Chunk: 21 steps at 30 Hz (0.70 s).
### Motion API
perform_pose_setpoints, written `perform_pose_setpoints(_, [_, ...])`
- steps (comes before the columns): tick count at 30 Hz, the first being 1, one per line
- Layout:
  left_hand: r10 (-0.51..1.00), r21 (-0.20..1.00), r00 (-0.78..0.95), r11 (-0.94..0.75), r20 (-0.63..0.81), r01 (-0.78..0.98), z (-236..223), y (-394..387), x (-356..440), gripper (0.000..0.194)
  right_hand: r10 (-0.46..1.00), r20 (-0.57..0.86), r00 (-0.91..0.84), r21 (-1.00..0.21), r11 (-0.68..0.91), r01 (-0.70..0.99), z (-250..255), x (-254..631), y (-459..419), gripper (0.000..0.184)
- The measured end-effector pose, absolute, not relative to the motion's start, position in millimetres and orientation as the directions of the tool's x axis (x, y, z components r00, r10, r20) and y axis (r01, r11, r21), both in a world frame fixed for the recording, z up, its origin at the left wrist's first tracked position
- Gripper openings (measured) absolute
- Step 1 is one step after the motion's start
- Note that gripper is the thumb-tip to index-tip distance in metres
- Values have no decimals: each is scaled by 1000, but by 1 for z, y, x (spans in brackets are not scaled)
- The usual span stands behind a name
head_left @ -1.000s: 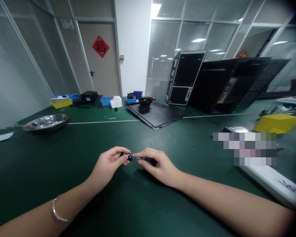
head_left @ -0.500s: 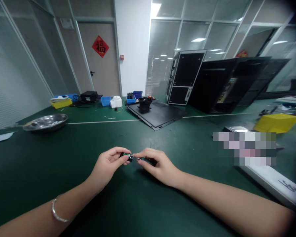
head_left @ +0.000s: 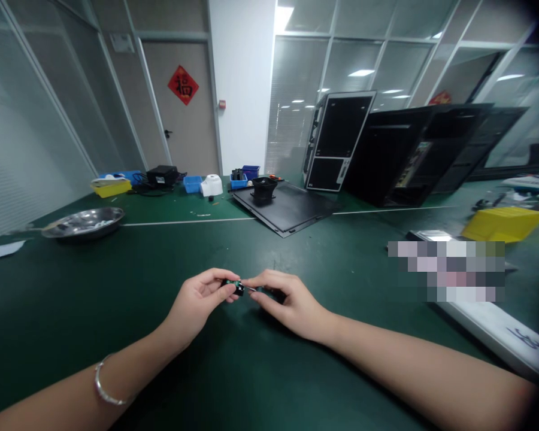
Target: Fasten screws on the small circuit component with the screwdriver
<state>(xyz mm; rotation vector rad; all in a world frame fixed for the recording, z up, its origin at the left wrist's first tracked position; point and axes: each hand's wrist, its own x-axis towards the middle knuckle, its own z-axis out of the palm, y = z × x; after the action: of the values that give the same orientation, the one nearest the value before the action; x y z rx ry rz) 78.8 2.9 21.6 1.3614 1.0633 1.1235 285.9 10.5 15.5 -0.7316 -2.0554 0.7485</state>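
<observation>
Over the green bench mat (head_left: 117,311), left hand (head_left: 197,297) pinches a small black-and-green electronic part (head_left: 236,287); right hand (head_left: 291,304), close beside, holds a thin metal tip (head_left: 251,289) against it.

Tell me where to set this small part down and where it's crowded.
Bare green mat lies between your left hand and the steel bowl, and between your right hand and the black panel. The far edge around the blue bins is crowded.
</observation>
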Motion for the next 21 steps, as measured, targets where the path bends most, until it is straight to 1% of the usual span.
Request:
perform_pose_setpoints(5, [985, 991, 121, -128, 122, 45, 20, 4, 78, 21, 724, 480, -495, -715, 650, 258, 15, 286, 10, 24])
perform_pose_setpoints(8, [983, 987, 125, -144, 135, 70, 18, 5, 77, 22, 722, 493, -485, -705, 658, 264, 13, 286, 10, 24])
perform_pose_setpoints(11, [968, 976, 209, -170, 139, 137, 18, 4, 76, 19, 724, 511, -463, -701, 663, 263, 12, 286, 11, 24])
perform_pose_setpoints(14, [939, 940, 313, -230, 146, 251, 18, 2, 76, 17, 734, 520, -436, -704, 658, 267, 12, 286, 10, 24])
perform_pose_setpoints(18, [913, 842, 381, -317, 146, 438, 17, 1, 76, 15, 741, 517, -428, -707, 652, 275, 12, 286, 9, 24])
perform_pose_setpoints(21, [888, 774, 432, -385, 161, 503, 17, 1, 78, 13, 747, 509, -429, -709, 646, 284, 11, 287, 9, 24])
